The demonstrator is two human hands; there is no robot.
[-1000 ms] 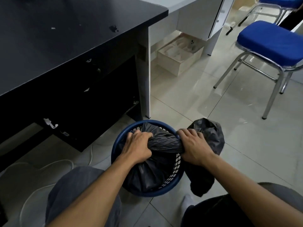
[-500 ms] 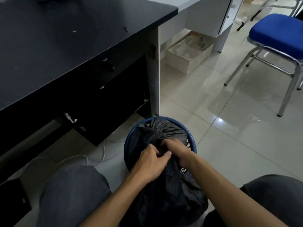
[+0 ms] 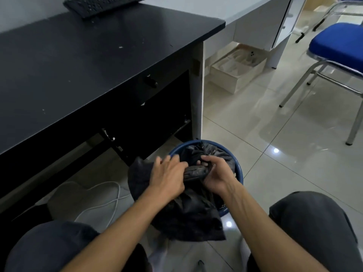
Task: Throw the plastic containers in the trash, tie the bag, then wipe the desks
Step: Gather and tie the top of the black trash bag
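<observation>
Black bag (image 3: 188,214), right hand (image 3: 218,173); perhaps left (image 3: 167,177)

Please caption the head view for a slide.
Left hand and right hand hold the black plastic bag in a round blue basket.

Blue chair (image 3: 337,42), keyboard (image 3: 102,4), white cable (image 3: 110,195)

Black trash bag (image 3: 188,216), crumpled, neck twisted into a roll, in blue basket (image 3: 238,174), beside black desk (image 3: 82,61)
</observation>
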